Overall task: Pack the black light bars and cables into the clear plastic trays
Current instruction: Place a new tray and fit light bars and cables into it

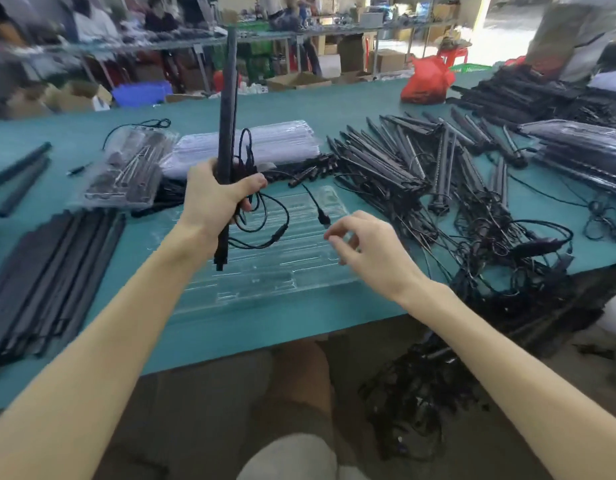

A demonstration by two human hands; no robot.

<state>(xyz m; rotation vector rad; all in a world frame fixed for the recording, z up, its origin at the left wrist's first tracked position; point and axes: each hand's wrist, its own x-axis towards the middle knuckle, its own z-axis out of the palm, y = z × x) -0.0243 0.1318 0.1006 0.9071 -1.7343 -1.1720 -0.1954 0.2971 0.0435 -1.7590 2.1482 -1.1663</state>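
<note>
Packing partly done: the left hand [218,194] grips upright light bars [228,116] and their cable [277,234] above the seemingly empty clear tray [265,282] at frame centre, the right hand [363,244] hovers loose and holding nothing, filled trays [126,178] lie at upper left, and a large unpacked pile [386,161] lies at right.

Teal bench [334,109] ran L to R. Red plastic bag [426,81] sat near its far edge, R of centre. Beyond, on floor: blue crate [140,93] at L, open cardboard boxes [296,81] mid. Blurred people [161,17] sat at back, upper L.
</note>
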